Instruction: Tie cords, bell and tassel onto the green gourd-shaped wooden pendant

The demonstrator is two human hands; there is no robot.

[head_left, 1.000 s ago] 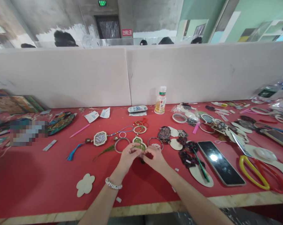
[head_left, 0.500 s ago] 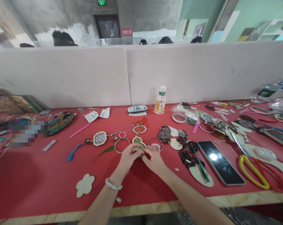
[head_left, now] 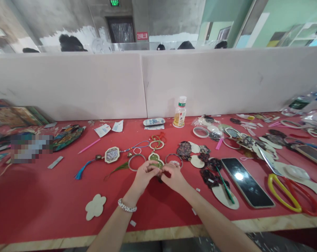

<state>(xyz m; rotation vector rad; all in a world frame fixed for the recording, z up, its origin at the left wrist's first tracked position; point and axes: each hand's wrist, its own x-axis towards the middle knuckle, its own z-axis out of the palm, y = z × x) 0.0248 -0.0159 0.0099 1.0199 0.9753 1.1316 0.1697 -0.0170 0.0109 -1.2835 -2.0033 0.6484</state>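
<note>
My left hand (head_left: 145, 175) and my right hand (head_left: 172, 176) meet fingertip to fingertip at the middle of the red table. Both are closed in a pinch; whatever sits between the fingers is too small or hidden to name. Just under the fingertips is a gourd-shaped pendant (head_left: 154, 157) with a green face and pale rim, its lower part covered by the hands. A round ring (head_left: 136, 162) lies left of my left hand, with a green tassel (head_left: 120, 168) alongside. Another ring (head_left: 174, 154) lies just beyond my right hand. Above the pendant is a ring with red cord (head_left: 156, 144).
Left lie an octagonal pendant (head_left: 112, 154), a pink pen (head_left: 89, 146) and a flower-shaped piece (head_left: 95, 207). To the right are dark shell-like pieces (head_left: 184, 150), a phone (head_left: 246, 183) and scissors (head_left: 284, 192). A bottle (head_left: 179, 113) stands before the white partition (head_left: 213, 80).
My right hand has shifted very slightly down and right, its fingertips still beside the left ones. A small white scrap now shows beside my right forearm. The left hand looks unchanged.
</note>
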